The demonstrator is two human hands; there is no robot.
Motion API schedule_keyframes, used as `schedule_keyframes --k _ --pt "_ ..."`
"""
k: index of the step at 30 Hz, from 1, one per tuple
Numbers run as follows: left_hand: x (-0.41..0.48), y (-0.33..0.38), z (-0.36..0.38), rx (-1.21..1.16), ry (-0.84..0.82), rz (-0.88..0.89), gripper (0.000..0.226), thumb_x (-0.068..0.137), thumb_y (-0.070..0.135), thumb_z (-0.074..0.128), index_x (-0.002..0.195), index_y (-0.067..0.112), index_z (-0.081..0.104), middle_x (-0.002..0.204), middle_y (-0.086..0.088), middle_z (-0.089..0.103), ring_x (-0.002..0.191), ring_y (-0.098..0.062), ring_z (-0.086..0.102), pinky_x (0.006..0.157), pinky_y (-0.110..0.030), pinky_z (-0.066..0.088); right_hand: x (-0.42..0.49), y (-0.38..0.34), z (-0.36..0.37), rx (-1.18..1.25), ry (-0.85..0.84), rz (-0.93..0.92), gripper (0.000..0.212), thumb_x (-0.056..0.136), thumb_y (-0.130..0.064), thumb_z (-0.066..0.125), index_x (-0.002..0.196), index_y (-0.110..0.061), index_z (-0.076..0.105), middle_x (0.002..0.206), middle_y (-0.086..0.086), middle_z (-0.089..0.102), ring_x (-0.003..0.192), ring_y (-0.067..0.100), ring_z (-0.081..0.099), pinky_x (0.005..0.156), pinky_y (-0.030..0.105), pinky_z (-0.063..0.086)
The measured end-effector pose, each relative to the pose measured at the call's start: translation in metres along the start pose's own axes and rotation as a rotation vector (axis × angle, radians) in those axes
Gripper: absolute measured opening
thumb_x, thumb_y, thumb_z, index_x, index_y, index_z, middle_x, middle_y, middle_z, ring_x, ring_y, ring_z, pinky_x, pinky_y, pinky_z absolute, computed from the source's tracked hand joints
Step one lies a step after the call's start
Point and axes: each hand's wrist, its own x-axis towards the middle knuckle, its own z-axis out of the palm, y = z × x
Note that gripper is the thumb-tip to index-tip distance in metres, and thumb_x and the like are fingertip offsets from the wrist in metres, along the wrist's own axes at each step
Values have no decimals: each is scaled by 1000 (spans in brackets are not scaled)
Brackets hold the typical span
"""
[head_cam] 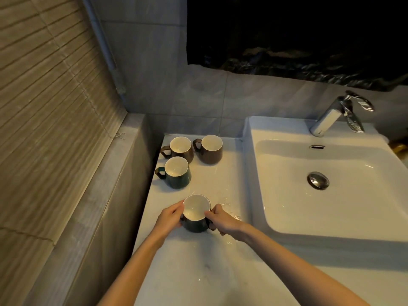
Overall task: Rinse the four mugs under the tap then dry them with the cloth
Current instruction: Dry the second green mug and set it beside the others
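here, green mug [196, 209] in 2 hands [169, 219] [223, 221]

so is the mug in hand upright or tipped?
Upright: the green mug rests on the counter, mouth up, gripped at its sides by the left hand and the right hand.

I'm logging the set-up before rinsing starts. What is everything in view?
Brown mugs: two, brown with white insides, back of counter.
Standing green mug: one, dark green, in front of the brown ones.
Held green mug: one, dark green, nearer the counter's front.
Counter: one, white, left of basin.
Basin: one, white, right.
Tap: one, chrome, behind basin.
Drain plug: one, chrome, basin floor.
Blind: one, beige, left.
Left hand: grips held mug's left side.
Right hand: grips its right side.
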Motion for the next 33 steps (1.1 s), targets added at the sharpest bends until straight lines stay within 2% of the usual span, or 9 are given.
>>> schedule_keyframes --k 5,8,12,16,18,21,25,28,33 --pt "-23 38 12 -100 20 47 33 96 32 51 128 24 53 118 0 56 104 -23 59 82 -31 51 -28 -16 -36 -43 19 -188 21 102 -39 38 104 -20 31 89 -5 47 75 6 43 61 16 40" --pt "-34 73 27 -92 28 162 27 99 36 42 124 32 51 118 5 55 105 -18 58 93 -37 47 -56 -22 -74 -113 63 -369 15 102 -29 40 94 -22 29 99 5 51 83 13 43 67 25 44" --pt "-46 127 67 -28 -48 318 21 102 35 33 105 40 54 108 20 58 109 -6 53 101 -37 39 -104 -24 -132 -239 307 -619 23 101 -18 44 87 -27 29 86 1 49 72 11 43 67 32 44" --pt "-43 167 121 -86 -161 317 35 101 43 32 123 26 54 121 5 63 121 -13 53 103 -43 37 -146 -12 -191 -481 535 -700 16 101 -21 44 94 -29 33 91 -4 46 81 13 39 67 28 39" --pt "-40 183 151 -137 -246 285 47 97 51 35 135 26 45 130 -1 59 124 -16 50 104 -45 36 -161 -3 -215 -588 610 -659 11 101 -22 43 97 -29 36 94 -6 41 83 13 41 66 24 38" --pt "-43 205 198 -106 -328 322 59 83 61 48 135 31 47 130 3 59 123 -15 52 100 -40 39 -182 15 -245 -854 785 -637 18 97 -17 53 97 -29 39 89 -8 32 74 12 36 62 22 40" --pt "-52 222 250 -80 -293 449 65 78 47 63 138 28 45 135 3 56 126 -16 49 109 -47 36 -200 46 -287 -1389 904 -853 31 75 5 72 94 -14 55 79 2 54 69 16 32 58 27 30" --pt "-56 225 273 -74 -277 541 75 74 42 69 142 30 40 140 5 50 130 -14 46 110 -44 36 -207 67 -312 -1488 1003 -946 35 76 2 72 100 -13 50 84 7 59 71 20 42 63 31 39" --pt "-66 226 298 12 -180 630 67 73 39 70 132 43 39 142 12 45 132 -6 39 109 -37 32 -211 90 -334 -1485 1079 -1016 44 72 -2 75 100 -15 44 88 9 62 73 22 49 65 32 44"
